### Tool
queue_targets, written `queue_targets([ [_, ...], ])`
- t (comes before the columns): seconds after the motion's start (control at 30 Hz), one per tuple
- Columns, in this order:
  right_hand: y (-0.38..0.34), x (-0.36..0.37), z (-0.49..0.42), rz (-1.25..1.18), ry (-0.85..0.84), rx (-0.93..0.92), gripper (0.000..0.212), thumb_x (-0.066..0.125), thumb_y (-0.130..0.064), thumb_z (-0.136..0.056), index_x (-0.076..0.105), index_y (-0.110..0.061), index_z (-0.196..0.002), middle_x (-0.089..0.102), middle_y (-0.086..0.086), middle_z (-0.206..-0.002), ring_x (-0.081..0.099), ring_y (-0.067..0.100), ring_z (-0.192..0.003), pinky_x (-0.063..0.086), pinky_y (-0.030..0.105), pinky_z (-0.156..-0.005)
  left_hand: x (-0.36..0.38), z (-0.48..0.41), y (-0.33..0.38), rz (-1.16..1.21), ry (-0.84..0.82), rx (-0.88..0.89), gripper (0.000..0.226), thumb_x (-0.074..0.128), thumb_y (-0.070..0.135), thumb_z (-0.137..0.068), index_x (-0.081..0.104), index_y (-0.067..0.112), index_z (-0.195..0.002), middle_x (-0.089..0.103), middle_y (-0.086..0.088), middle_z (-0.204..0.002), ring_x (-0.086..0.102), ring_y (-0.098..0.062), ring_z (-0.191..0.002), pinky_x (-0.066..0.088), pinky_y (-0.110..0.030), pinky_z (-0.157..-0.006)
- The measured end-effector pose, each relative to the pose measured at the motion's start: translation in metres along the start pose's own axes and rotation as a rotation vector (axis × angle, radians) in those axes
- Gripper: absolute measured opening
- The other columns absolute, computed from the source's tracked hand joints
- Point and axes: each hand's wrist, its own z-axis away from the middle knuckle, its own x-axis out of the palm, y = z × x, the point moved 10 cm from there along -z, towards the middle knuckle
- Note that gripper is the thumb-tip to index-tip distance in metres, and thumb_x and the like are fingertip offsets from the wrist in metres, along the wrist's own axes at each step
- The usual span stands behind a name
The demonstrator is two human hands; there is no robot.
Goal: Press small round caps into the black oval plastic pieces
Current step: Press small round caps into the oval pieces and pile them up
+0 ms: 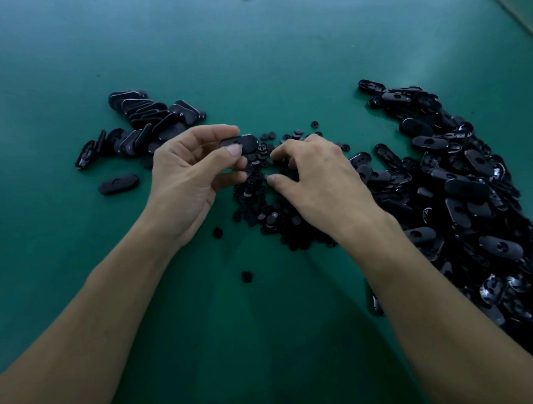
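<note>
L hand (187, 175): oval piece (243, 143) pinched, held just above cap pile (259, 207) for loading | R hand (317, 179): fingers (291, 149) curled into pile, hold can't be told

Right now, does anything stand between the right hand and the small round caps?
Nothing visible does. The right hand is directly over the pile of caps, fingertips down at them; the oval piece held in the left hand is just beside.
</note>
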Motion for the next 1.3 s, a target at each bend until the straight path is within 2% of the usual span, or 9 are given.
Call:
queue_targets([
  [0.23, -0.003, 0.000, -0.004, -0.063, 0.017, -0.004, 0.011, 0.064, -0.023, -0.097, 0.071, -0.019, -0.104, 0.066, 0.001, -0.105, 0.062, 0.019, -0.099, 0.052, 0.040, -0.094, 0.001, 0.001, 0.002, -0.054, -0.007, 0.013, 0.013, 0.072, 0.010, -0.082, 0.069, 0.019, -0.092, 0.063, 0.010, -0.071, 0.053, -0.007, -0.064, 0.045, -0.018, -0.060],
  [0.37, -0.001, 0.000, -0.006, -0.088, 0.022, 0.000, 0.008, 0.067, -0.022, -0.095, 0.072, -0.018, -0.099, 0.068, -0.001, -0.099, 0.063, 0.018, -0.094, 0.053, 0.039, -0.092, 0.005, 0.003, 0.004, -0.073, -0.036, 0.025, 0.023, 0.079, 0.016, -0.074, 0.064, 0.016, -0.093, 0.065, 0.011, -0.071, 0.054, -0.005, -0.064, 0.043, -0.017, -0.059],
  [0.57, 0.002, 0.004, -0.012, -0.130, -0.004, 0.013, 0.010, 0.063, -0.017, -0.093, 0.073, -0.019, -0.094, 0.068, -0.003, -0.091, 0.064, 0.018, -0.091, 0.055, 0.039, -0.088, 0.005, 0.002, 0.002, -0.062, -0.035, 0.011, 0.017, 0.074, 0.014, -0.076, 0.069, 0.016, -0.092, 0.063, 0.008, -0.069, 0.053, -0.007, -0.061, 0.045, -0.018, -0.060],
  [0.63, 0.002, 0.001, -0.012, -0.165, 0.035, 0.018, 0.012, 0.059, -0.017, -0.094, 0.071, -0.020, -0.094, 0.067, -0.001, -0.096, 0.063, 0.018, -0.096, 0.054, 0.038, -0.089, 0.004, 0.002, 0.001, -0.048, -0.034, 0.007, 0.017, 0.073, 0.016, -0.078, 0.072, 0.016, -0.095, 0.063, 0.006, -0.068, 0.055, -0.008, -0.060, 0.048, -0.019, -0.061],
  [0.8, 0.004, -0.012, -0.009, -0.239, 0.132, 0.033, 0.011, 0.055, -0.016, -0.092, 0.064, -0.021, -0.088, 0.064, -0.005, -0.086, 0.060, 0.014, -0.080, 0.053, 0.035, -0.076, 0.007, 0.002, -0.001, -0.026, -0.030, -0.008, 0.019, 0.068, 0.018, -0.081, 0.071, 0.013, -0.100, 0.073, -0.001, -0.077, 0.068, -0.011, -0.064, 0.055, -0.019, -0.062],
  [0.87, 0.001, -0.014, -0.009, -0.220, 0.131, 0.031, 0.010, 0.053, -0.016, -0.092, 0.062, -0.020, -0.088, 0.063, -0.005, -0.084, 0.060, 0.014, -0.077, 0.052, 0.035, -0.073, 0.008, 0.002, -0.001, -0.019, -0.034, -0.013, 0.020, 0.065, 0.020, -0.084, 0.070, 0.012, -0.102, 0.074, -0.003, -0.079, 0.070, -0.012, -0.067, 0.056, -0.020, -0.063],
  [1.03, -0.004, -0.011, -0.006, -0.169, 0.069, 0.031, 0.009, 0.049, -0.017, -0.096, 0.058, -0.017, -0.094, 0.062, 0.001, -0.088, 0.060, 0.021, -0.079, 0.053, 0.040, -0.075, 0.009, 0.002, 0.000, 0.013, -0.045, -0.018, 0.018, 0.059, 0.018, -0.092, 0.067, 0.012, -0.107, 0.076, -0.003, -0.085, 0.074, -0.015, -0.074, 0.057, -0.020, -0.066],
  [1.17, -0.005, -0.008, -0.005, -0.159, 0.022, 0.035, 0.008, 0.045, -0.015, -0.098, 0.053, -0.017, -0.097, 0.061, 0.004, -0.087, 0.058, 0.024, -0.076, 0.052, 0.042, -0.072, 0.007, 0.002, -0.001, 0.010, -0.033, -0.025, 0.012, 0.053, 0.012, -0.100, 0.065, 0.013, -0.105, 0.075, 0.000, -0.082, 0.075, -0.017, -0.077, 0.057, -0.021, -0.063],
  [1.3, -0.007, -0.009, -0.003, -0.168, 0.024, 0.014, 0.008, 0.049, -0.016, -0.098, 0.056, -0.018, -0.099, 0.062, 0.004, -0.091, 0.060, 0.023, -0.080, 0.054, 0.042, -0.076, 0.008, 0.002, -0.001, -0.020, -0.031, -0.026, 0.014, 0.052, 0.005, -0.101, 0.065, 0.011, -0.104, 0.077, -0.001, -0.085, 0.075, -0.016, -0.079, 0.057, -0.019, -0.065],
])
